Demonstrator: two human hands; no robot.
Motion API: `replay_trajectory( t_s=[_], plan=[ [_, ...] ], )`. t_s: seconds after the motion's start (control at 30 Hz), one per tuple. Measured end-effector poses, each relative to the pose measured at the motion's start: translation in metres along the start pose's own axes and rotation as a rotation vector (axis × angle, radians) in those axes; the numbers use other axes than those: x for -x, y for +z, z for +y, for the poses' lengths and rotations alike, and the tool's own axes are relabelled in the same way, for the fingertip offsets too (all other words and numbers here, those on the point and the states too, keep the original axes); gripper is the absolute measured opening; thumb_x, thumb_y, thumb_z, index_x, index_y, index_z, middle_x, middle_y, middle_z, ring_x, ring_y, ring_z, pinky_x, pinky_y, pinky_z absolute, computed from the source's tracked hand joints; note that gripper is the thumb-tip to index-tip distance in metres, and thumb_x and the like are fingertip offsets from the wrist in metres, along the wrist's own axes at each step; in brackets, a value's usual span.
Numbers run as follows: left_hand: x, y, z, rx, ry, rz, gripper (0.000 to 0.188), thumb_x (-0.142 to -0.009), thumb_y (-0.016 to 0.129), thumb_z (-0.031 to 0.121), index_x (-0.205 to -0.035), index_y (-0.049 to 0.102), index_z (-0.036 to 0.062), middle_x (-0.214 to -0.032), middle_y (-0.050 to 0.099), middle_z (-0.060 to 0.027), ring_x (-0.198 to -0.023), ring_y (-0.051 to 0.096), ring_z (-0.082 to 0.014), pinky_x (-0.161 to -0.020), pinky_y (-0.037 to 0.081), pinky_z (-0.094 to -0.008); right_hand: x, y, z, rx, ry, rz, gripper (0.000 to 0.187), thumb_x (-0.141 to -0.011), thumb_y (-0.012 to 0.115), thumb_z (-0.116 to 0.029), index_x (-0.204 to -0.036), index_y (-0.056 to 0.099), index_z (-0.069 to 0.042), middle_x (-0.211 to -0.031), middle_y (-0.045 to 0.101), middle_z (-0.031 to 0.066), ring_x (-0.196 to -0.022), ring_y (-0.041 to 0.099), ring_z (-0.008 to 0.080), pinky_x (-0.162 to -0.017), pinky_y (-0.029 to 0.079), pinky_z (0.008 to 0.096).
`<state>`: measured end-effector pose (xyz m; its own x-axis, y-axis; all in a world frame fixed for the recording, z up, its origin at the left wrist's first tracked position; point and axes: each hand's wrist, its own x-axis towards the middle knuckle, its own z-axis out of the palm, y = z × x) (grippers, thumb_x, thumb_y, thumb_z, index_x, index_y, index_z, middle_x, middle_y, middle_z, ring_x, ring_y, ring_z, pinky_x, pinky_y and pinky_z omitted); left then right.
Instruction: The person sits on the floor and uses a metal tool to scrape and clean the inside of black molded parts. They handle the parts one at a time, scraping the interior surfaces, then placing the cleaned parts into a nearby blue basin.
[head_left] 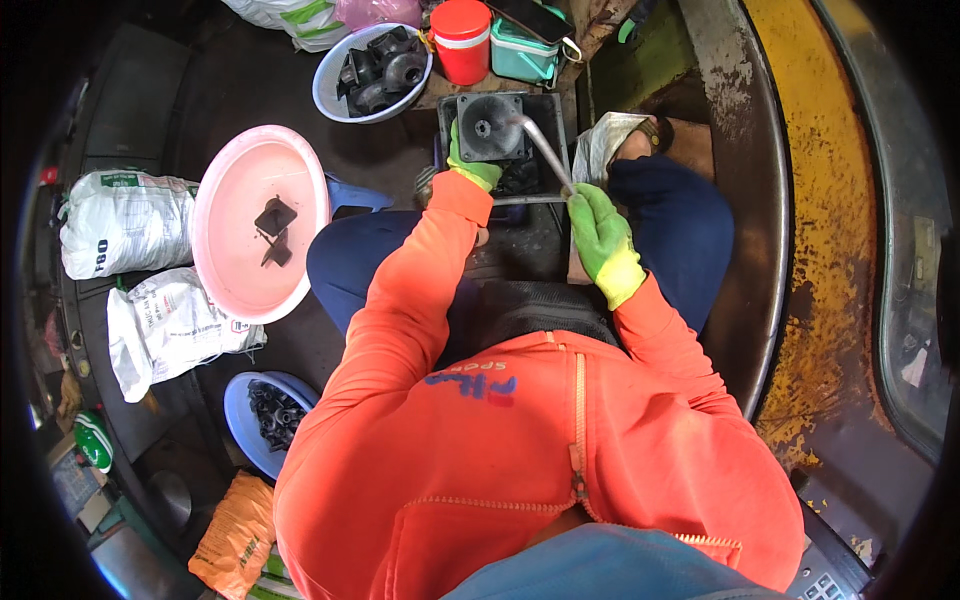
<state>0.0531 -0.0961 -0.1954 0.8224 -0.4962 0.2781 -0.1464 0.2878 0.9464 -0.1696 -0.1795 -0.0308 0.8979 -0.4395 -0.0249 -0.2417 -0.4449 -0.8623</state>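
Note:
My left hand (470, 163), in a green and yellow glove, is closed on the edge of a black square-flanged part (483, 135). The part has a round dished middle with a small hole. My right hand (605, 238), gloved alike, grips a bent grey metal rod (548, 152). The rod's curved far end meets the right side of the dished face; whether it touches cannot be made out. Beneath the part, a dark tray (563, 150) between my knees holds more black pieces (520, 180), partly hidden by the part and my hand.
A pink basin (222, 215) with black pieces stands left. Blue basins of black parts sit ahead (325, 92) and lower left (238, 418). White sacks (130, 225) lie far left. A red jug (461, 45) and teal box (520, 58) stand ahead. A rusty yellow machine wall (815, 200) rises right.

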Motion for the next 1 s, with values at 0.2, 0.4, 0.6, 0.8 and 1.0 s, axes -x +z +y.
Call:
replay_trajectory(
  t_s=[0.2, 0.4, 0.6, 0.8, 1.0],
  plan=[
    [0.006, -0.005, 0.01, 0.916, -0.257, -0.054, 0.031, -0.097, 0.044, 0.023, -0.12, 0.055, 0.0045, -0.116, 0.06, -0.0128, -0.108, 0.059, -0.025, -0.093, 0.051, -0.0392, 0.004, 0.0, -0.022, 0.007, -0.335, 0.184, 0.029, -0.093, 0.055, -0.012, -0.12, 0.058, -0.002, -0.1, 0.065, 0.0204, -0.091, 0.065, 0.0358, -0.077, 0.051, 0.0379],
    [0.01, 0.008, 0.071, -0.543, 0.179, -0.047, 0.026, -0.08, 0.064, 0.005, -0.106, 0.063, 0.004, -0.096, 0.067, -0.0037, -0.085, 0.065, -0.0185, -0.076, 0.053, -0.033, 0.003, -0.009, -0.026, 0.114, -0.086, 0.048, 0.024, -0.095, 0.051, -0.015, -0.115, 0.059, -0.003, -0.102, 0.065, 0.0187, -0.094, 0.064, 0.035, -0.077, 0.051, 0.0368],
    [0.009, 0.02, 0.096, -0.305, 0.2, 0.036, 0.027, -0.075, 0.072, 0.011, -0.1, 0.064, 0.0054, -0.098, 0.067, -0.0074, -0.086, 0.064, -0.0188, -0.071, 0.052, -0.0302, 0.005, -0.009, -0.026, 0.033, -0.133, 0.061, 0.027, -0.095, 0.052, -0.013, -0.12, 0.057, -0.004, -0.102, 0.065, 0.0185, -0.091, 0.066, 0.0288, -0.077, 0.051, 0.0329],
    [0.01, 0.016, 0.104, -0.417, 0.188, 0.038, 0.024, -0.081, 0.068, 0.012, -0.103, 0.063, 0.0031, -0.095, 0.066, -0.0062, -0.084, 0.063, -0.0158, -0.075, 0.053, -0.0322, 0.009, -0.011, -0.022, -0.055, -0.191, 0.168, 0.028, -0.096, 0.05, -0.012, -0.121, 0.057, -0.004, -0.104, 0.066, 0.0178, -0.094, 0.067, 0.0258, -0.077, 0.051, 0.0307],
    [0.012, 0.034, 0.112, -0.051, 0.091, 0.041, 0.016, -0.079, 0.068, 0.009, -0.094, 0.066, 0.0037, -0.088, 0.066, -0.0074, -0.08, 0.063, -0.0184, -0.072, 0.052, -0.0333, 0.005, -0.003, -0.018, 0.222, 0.077, -0.176, 0.031, -0.093, 0.054, -0.013, -0.123, 0.052, -0.005, -0.091, 0.063, 0.0195, -0.083, 0.061, 0.0394, -0.072, 0.05, 0.0416]
  ],
)
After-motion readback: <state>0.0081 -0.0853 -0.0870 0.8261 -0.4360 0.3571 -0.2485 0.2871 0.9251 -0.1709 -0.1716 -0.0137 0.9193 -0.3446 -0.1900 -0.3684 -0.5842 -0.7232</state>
